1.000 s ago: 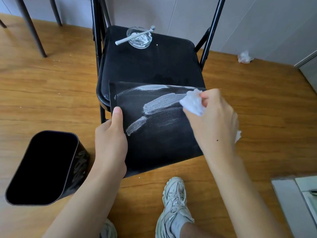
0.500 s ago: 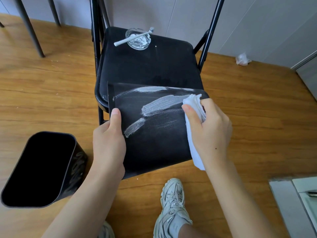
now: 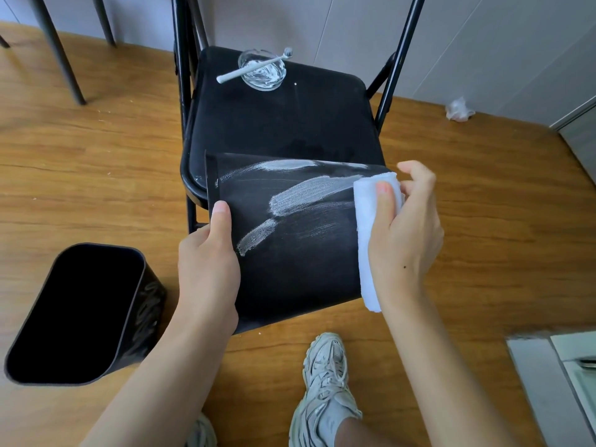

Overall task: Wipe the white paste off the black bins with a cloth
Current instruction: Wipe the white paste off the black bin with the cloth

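hands gripping smeared black bin (image 3: 300,253), white cloth (image 3: 367,227)

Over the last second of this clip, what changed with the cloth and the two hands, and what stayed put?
The right hand regripped the white cloth: from a bunched wad at the fingertips, it now hangs as a folded strip under the thumb, at the right end of the middle paste streak. The left hand keeps holding the black bin; all three streaks remain. The second bin on the floor has not moved.
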Demonstrator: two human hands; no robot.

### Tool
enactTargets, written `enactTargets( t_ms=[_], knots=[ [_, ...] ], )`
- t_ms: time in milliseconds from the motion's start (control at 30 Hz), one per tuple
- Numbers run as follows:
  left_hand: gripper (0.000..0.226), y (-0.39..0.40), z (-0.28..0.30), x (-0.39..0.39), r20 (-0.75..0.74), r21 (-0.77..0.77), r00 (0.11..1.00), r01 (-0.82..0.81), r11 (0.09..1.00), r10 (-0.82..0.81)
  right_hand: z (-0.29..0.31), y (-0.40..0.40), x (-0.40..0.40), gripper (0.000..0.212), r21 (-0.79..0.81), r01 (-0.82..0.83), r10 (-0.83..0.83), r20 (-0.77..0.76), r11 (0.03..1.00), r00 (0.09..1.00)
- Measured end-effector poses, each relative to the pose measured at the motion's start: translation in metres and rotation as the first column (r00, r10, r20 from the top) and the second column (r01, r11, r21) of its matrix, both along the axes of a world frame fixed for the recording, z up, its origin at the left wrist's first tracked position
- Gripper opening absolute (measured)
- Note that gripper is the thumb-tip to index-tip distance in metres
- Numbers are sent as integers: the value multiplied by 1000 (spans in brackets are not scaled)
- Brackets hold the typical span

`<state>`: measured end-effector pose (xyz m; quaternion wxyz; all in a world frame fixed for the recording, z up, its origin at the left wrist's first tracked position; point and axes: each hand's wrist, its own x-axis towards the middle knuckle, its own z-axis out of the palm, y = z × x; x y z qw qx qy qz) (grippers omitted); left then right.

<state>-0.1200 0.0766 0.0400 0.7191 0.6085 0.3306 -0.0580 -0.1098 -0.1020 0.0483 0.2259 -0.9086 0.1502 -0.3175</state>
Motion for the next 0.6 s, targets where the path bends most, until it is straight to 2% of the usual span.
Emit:
enactTargets(
  t_ms=[100, 200, 300, 500, 600],
  knots=[
    [51, 0, 1, 0, -12, 33, 1000, -5, 999, 6, -2, 1, -3, 22, -62, -20, 21, 18, 998, 1000],
    [57, -1, 0, 1, -2, 54, 1000, -4, 999, 4, 0, -2, -5, 35, 94, 6, 6, -126, 996, 992],
    [61, -1, -4, 2, 12, 48, 1000, -2, 999, 1, 2, -5, -7, 40, 57, 26, -12, -221, 998, 975],
    [50, -1, -4, 2, 10, 10, 1000, -7, 1000, 7, 4, 10, -3, 45, 50, -17, 29, -241, 999, 970],
    [44, -1, -6, 2, 10, 7, 1000, -5, 1000, 5, 5, 28, -7, 51, -17, -100, 94, -218, 995, 971]
  ],
)
